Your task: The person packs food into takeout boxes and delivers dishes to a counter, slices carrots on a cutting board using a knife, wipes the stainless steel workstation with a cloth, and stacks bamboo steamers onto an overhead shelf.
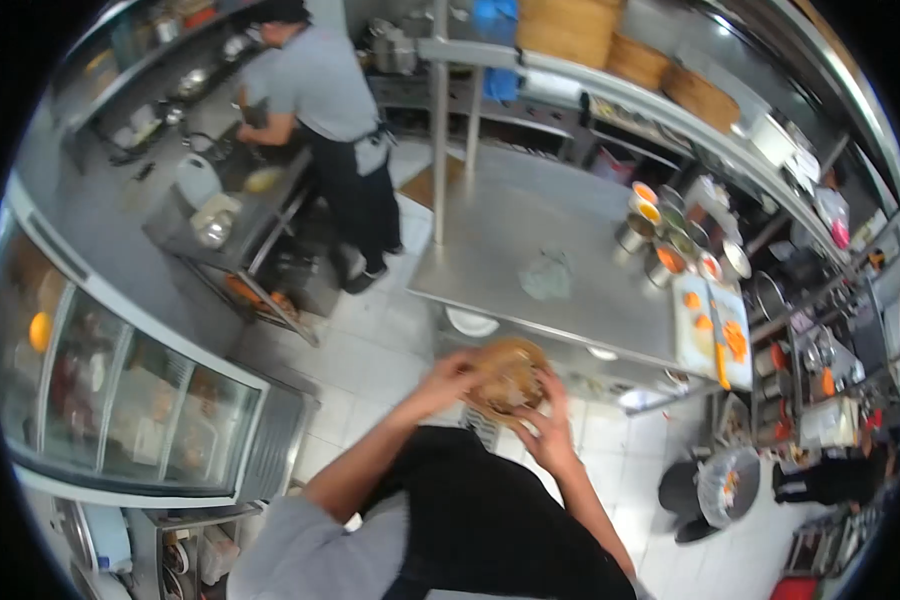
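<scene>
Between my two hands is a round tan bowl (513, 352), shaped like a shallow basket, held in front of my black apron. Something brown and shiny lies inside it; I cannot make out what. My left hand (450, 383) grips its left rim with bent fingers. The right side of the bowl is held by my right hand (548, 425), thumb near the front edge and fingers around the side. Just beyond the bowl runs the front edge of a steel table (490, 230), with a crumpled pale cloth or plastic sheet (547, 274) on it.
At the table's right, a white cutting board (692, 345) carries orange pieces and a knife with an orange handle (721, 362). Several metal containers (637, 232) stand behind it. A co-worker (325, 90) works at the left counter. A glass-door fridge (145, 375) and a lined bin (727, 490) flank me.
</scene>
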Tool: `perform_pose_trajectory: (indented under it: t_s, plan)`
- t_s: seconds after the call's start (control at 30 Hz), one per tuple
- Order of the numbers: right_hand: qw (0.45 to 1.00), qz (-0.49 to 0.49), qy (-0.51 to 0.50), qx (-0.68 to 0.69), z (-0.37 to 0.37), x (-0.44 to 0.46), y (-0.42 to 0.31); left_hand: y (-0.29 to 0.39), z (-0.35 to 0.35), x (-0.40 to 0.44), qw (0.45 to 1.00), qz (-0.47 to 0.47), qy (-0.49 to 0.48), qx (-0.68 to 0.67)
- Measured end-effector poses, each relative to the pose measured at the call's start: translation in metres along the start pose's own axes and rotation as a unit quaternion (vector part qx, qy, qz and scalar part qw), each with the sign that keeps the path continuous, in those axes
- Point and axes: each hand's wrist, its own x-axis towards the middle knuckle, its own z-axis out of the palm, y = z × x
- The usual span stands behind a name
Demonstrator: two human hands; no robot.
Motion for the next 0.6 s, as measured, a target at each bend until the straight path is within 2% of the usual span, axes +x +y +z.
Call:
perform_pose_trajectory:
  t_s: [0.07,0.2,0.23,0.33,0.37,0.47,0.53,0.6]
  plan:
    - [0.998,-0.025,-0.053,0.022,0.015,0.021,-0.011,-0.007,-0.031,-0.028,0.999,0.017,0.036,-0.018]
    - [0.987,-0.084,-0.121,0.064,0.048,0.061,-0.022,0.017,-0.071,-0.080,0.984,-0.044,0.168,-0.046]
    - [0.982,-0.101,-0.143,0.066,0.052,0.071,-0.025,0.006,-0.084,-0.091,0.974,-0.065,0.208,-0.055]
    - [0.969,-0.020,-0.200,0.146,0.075,0.077,-0.009,-0.046,-0.121,-0.123,0.939,-0.101,0.310,-0.111]
    - [0.972,-0.026,-0.209,0.102,0.080,0.074,0.001,-0.081,-0.137,-0.139,0.923,-0.113,0.340,-0.138]
    - [0.919,0.123,-0.339,0.163,0.115,0.023,0.084,-0.183,-0.164,-0.201,0.855,-0.178,0.444,-0.200]
    - [0.882,0.227,-0.392,0.134,0.128,-0.040,0.150,-0.268,-0.176,-0.259,0.781,-0.254,0.527,-0.218]
    - [0.840,0.073,-0.534,-0.067,0.137,-0.149,0.271,-0.338,-0.170,-0.327,0.690,-0.354,0.595,-0.211]
